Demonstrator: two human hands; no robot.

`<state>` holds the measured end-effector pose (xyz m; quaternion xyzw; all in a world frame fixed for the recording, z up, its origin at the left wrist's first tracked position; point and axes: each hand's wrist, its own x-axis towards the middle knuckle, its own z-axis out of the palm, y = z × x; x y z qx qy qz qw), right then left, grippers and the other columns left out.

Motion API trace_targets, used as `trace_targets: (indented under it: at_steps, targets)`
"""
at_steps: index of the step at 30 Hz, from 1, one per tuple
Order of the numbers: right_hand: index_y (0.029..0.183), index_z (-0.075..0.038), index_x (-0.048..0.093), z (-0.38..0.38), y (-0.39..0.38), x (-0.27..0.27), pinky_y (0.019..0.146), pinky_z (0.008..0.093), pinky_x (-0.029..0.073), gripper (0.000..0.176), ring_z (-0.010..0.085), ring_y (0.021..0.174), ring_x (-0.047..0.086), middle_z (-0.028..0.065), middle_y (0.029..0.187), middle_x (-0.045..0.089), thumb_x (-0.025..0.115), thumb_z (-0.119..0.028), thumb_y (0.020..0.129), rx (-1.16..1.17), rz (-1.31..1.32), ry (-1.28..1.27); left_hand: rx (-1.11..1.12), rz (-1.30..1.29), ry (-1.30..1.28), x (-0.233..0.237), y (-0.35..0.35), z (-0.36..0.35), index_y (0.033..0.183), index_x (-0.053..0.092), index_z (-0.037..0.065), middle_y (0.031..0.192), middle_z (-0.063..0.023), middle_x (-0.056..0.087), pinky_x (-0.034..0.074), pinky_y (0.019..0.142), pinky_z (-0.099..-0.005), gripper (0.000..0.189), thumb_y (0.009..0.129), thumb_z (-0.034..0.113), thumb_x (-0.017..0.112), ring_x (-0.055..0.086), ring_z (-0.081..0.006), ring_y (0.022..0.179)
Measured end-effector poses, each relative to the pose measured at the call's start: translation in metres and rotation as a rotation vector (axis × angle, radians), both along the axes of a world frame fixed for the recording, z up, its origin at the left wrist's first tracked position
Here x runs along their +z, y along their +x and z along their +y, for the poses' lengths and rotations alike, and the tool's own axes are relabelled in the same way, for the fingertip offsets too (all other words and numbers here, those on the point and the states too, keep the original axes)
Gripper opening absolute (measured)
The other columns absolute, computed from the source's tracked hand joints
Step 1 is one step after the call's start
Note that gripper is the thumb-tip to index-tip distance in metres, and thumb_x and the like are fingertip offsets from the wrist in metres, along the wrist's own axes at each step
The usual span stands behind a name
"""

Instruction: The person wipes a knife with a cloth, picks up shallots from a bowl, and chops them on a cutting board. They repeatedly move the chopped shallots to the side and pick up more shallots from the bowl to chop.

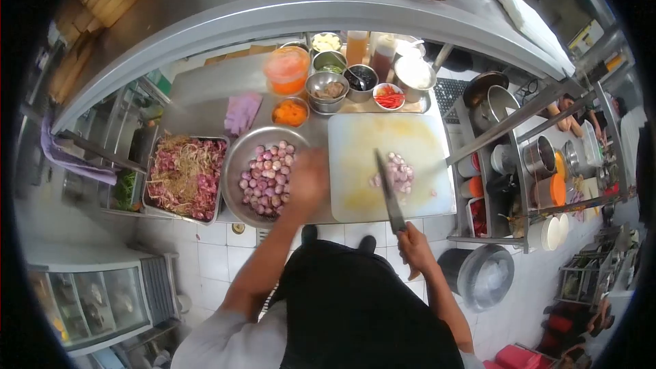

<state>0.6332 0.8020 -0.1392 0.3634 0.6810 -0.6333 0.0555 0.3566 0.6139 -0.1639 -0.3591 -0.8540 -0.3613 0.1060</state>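
Note:
My left hand (311,179) is blurred by motion at the right rim of a steel bowl (236,157) of peeled shallots (268,181), between the bowl and the cutting board; its fingers are smeared. My right hand (414,249) is wrapped round the handle of a knife (391,195), just in front of the board's near edge. The blade points away from me over the white cutting board (355,140), its surface stained yellow. Chopped shallots (400,173) lie in a small heap beside the blade, mostly to its right.
A tray of shallot peelings (184,178) stands left of the bowl. Behind are a purple cloth (242,113), an orange tub (287,72), sliced carrots (290,113) and red chillies (389,98). A steel shelf (328,8) spans above. Other people (566,115) are at the far right.

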Motion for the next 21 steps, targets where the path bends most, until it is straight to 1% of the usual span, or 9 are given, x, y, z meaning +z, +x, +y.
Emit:
trace_targets:
  at_steps: [2, 3, 6, 11, 14, 16, 18, 20, 21]
  targets:
    - [0.098, -0.004, 0.05, 0.003, 0.006, -0.004, 0.043, 0.0297, 0.043, 0.018, 0.0112, 0.052, 0.05, 0.0015, 0.066, 0.052, 0.053, -0.02, 0.104, 0.249, -0.098, 0.084, 0.171, 0.036, -0.176, 0.003, -0.041, -0.033, 0.113, 0.067, 0.001, 0.11, -0.0215, 0.065, 0.045, 0.096, -0.0508, 0.029, 0.088, 0.014, 0.065, 0.059, -0.0403, 0.104]
    - [0.096, 0.0, 0.052, 0.005, 0.008, -0.013, 0.055, 0.0386, 0.049, 0.023, 0.0201, 0.057, 0.058, 0.0095, 0.068, 0.058, 0.054, -0.022, 0.103, 0.3, -0.106, 0.158, 0.205, -0.01, -0.247, 0.0, -0.052, -0.045, 0.115, 0.067, 0.002, 0.112, -0.021, 0.065, 0.044, 0.095, -0.0511, 0.033, 0.085, 0.015, 0.068, 0.059, -0.04, 0.103]
    - [0.099, 0.001, 0.054, 0.013, 0.006, -0.02, 0.062, 0.0426, 0.051, 0.024, 0.0279, 0.062, 0.062, 0.0158, 0.072, 0.063, 0.055, -0.023, 0.101, 0.331, -0.098, 0.23, 0.125, 0.049, -0.351, -0.023, -0.067, -0.057, 0.116, 0.068, 0.004, 0.112, -0.0202, 0.066, 0.043, 0.095, -0.0516, 0.036, 0.082, 0.018, 0.071, 0.059, -0.0398, 0.103]
    - [0.099, 0.003, 0.054, 0.029, -0.005, -0.024, 0.071, 0.0504, 0.049, 0.025, 0.0463, 0.076, 0.064, 0.0274, 0.08, 0.065, 0.056, -0.022, 0.099, 0.246, -0.086, 0.373, 0.083, 0.053, -0.324, -0.03, -0.07, -0.052, 0.116, 0.067, 0.002, 0.109, -0.0183, 0.068, 0.045, 0.094, -0.0492, 0.036, 0.082, 0.015, 0.071, 0.061, -0.0365, 0.104]
    - [0.099, 0.002, 0.052, 0.027, -0.007, -0.017, 0.072, 0.0541, 0.049, 0.025, 0.05, 0.079, 0.062, 0.0302, 0.082, 0.064, 0.056, -0.023, 0.099, 0.23, -0.047, 0.483, 0.046, -0.147, 0.066, 0.008, -0.044, -0.037, 0.115, 0.066, 0.001, 0.106, -0.0167, 0.068, 0.049, 0.088, -0.045, 0.035, 0.081, 0.007, 0.07, 0.062, -0.0366, 0.1]
    - [0.1, 0.001, 0.052, 0.02, -0.005, -0.021, 0.073, 0.0557, 0.048, 0.025, 0.0512, 0.081, 0.062, 0.031, 0.082, 0.064, 0.055, -0.024, 0.1, 0.235, -0.04, 0.51, -0.01, -0.486, 0.172, 0.04, -0.01, -0.011, 0.111, 0.065, 0.0, 0.102, -0.0167, 0.066, 0.05, 0.084, -0.0424, 0.032, 0.079, 0.0, 0.07, 0.062, -0.0373, 0.095]
    - [0.103, 0.0, 0.051, 0.011, -0.004, -0.017, 0.073, 0.0593, 0.046, 0.025, 0.053, 0.083, 0.061, 0.0318, 0.082, 0.064, 0.055, -0.025, 0.1, 0.24, -0.031, 0.544, -0.12, -0.491, 0.104, 0.04, 0.009, 0.012, 0.106, 0.062, 0.001, 0.102, -0.016, 0.064, 0.049, 0.086, -0.0432, 0.028, 0.079, 0.0, 0.069, 0.061, -0.0363, 0.096]
    - [0.104, 0.0, 0.05, -0.002, 0.0, -0.023, 0.073, 0.0599, 0.046, 0.026, 0.0534, 0.082, 0.061, 0.0312, 0.081, 0.064, 0.055, -0.026, 0.099, 0.224, -0.026, 0.557, -0.384, -0.206, 0.113, 0.009, 0.02, 0.035, 0.103, 0.061, 0.002, 0.103, -0.014, 0.063, 0.051, 0.077, -0.0388, 0.025, 0.079, -0.001, 0.068, 0.061, -0.0297, 0.091]
    - [0.103, 0.0, 0.051, -0.007, 0.001, -0.029, 0.073, 0.061, 0.046, 0.025, 0.0532, 0.081, 0.061, 0.0313, 0.082, 0.064, 0.055, -0.025, 0.099, 0.249, -0.051, 0.604, -0.424, -0.2, 0.043, 0.005, 0.027, 0.046, 0.097, 0.056, 0.002, 0.101, -0.015, 0.058, 0.048, 0.084, -0.0417, 0.022, 0.078, -0.002, 0.066, 0.057, -0.0339, 0.098]
